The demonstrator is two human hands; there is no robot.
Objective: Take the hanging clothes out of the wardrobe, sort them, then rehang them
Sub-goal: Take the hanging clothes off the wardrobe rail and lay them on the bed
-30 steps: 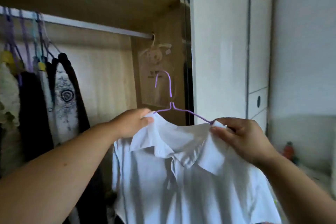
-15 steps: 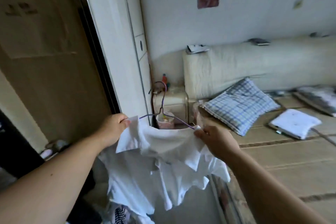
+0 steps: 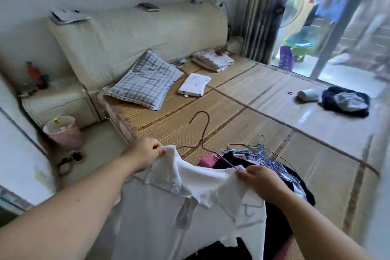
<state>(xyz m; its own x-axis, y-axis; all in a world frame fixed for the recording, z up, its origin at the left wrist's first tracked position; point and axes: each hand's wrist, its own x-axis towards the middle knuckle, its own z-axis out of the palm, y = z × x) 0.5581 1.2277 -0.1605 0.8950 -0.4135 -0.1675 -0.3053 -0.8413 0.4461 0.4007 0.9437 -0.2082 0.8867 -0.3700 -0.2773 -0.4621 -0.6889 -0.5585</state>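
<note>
Head view. Change: a second ago I faced the wardrobe rail. I have since turned away from it, the wardrobe is out of frame, and the bed mat [image 3: 253,116] fills the view.

- White collared shirt [image 3: 152,217]: off the rail, carried over the mat's near edge, its body hanging down in front of me.
- Heap of dark clothes [image 3: 234,157] with tangled wire hangers: lying on the mat's near edge, directly under and behind the shirt.
- Purple wire hanger [image 3: 202,137]: still threaded through the shirt, hook standing free above the collar.
- Left hand [image 3: 145,154]: fingers curled, pinching the shirt's left shoulder at the hanger's end.
- Right hand [image 3: 259,177]: same pinch on the right shoulder.

Reading: take-out is done for this shirt. It likely joins the heap, and sorting and rehanging remain.

Containers:
- Green basin [image 3: 299,47]: beyond the mat's far end, by the doorway. Something blue-green sits on it, contents unclear.
- Pink wastebasket [image 3: 65,139]: on the floor off the mat's left side, lined with a clear bag. A yellow scrap shows at the rim, the rest not legible.
</note>
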